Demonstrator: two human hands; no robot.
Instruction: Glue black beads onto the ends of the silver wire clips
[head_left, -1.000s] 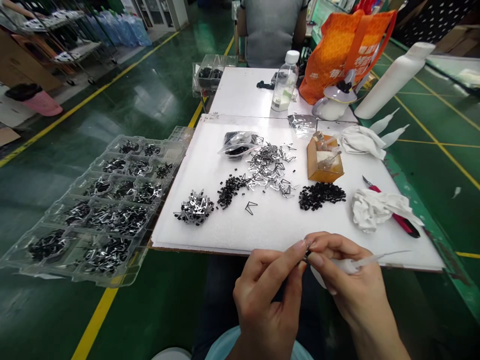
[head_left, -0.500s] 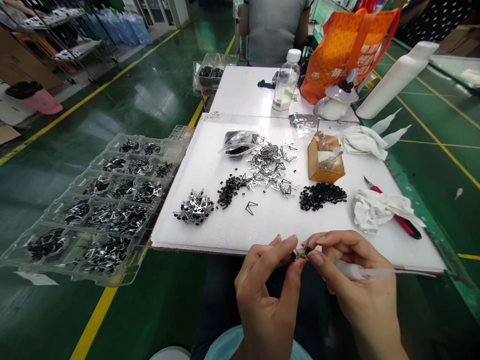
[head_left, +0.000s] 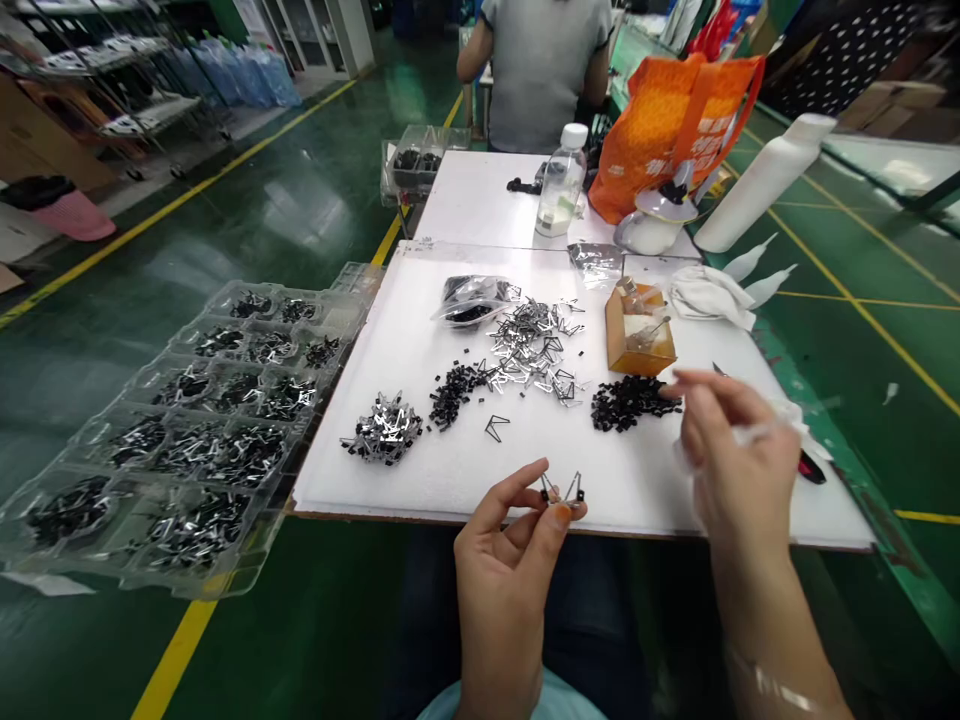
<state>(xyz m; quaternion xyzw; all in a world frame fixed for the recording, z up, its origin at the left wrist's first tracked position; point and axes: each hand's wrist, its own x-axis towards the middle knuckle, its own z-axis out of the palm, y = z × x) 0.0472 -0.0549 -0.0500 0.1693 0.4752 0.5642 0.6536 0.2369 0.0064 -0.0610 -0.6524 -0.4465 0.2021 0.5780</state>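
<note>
My left hand (head_left: 510, 545) is closed, pinching a small bent metal clip (head_left: 564, 492) with black end caps between thumb and fingers above the table's front edge. To its right, my blurred right hand (head_left: 739, 450) reaches by a pile of small black caps (head_left: 630, 402). A whitish smear at its palm appears to be a small white squeeze bottle, mostly hidden by the fingers. Beyond the left hand lies a single dark wire clip (head_left: 496, 429). Farther back are a heap of loose metal clips (head_left: 529, 345), scattered black caps (head_left: 452, 392) and a pile of capped clips (head_left: 384, 428).
A wooden box (head_left: 637, 345) with small bottles stands behind the black caps. White cloths (head_left: 709, 292) lie at right. Clear compartment trays (head_left: 247, 560) full of parts are at left. A bottle (head_left: 561, 185) and orange bag (head_left: 660, 130) stand at the back; a person (head_left: 547, 70) sits beyond.
My right hand has let go of the clip and moved up and right to the black caps. My left hand keeps the clip, slightly farther left. The view has shifted a little.
</note>
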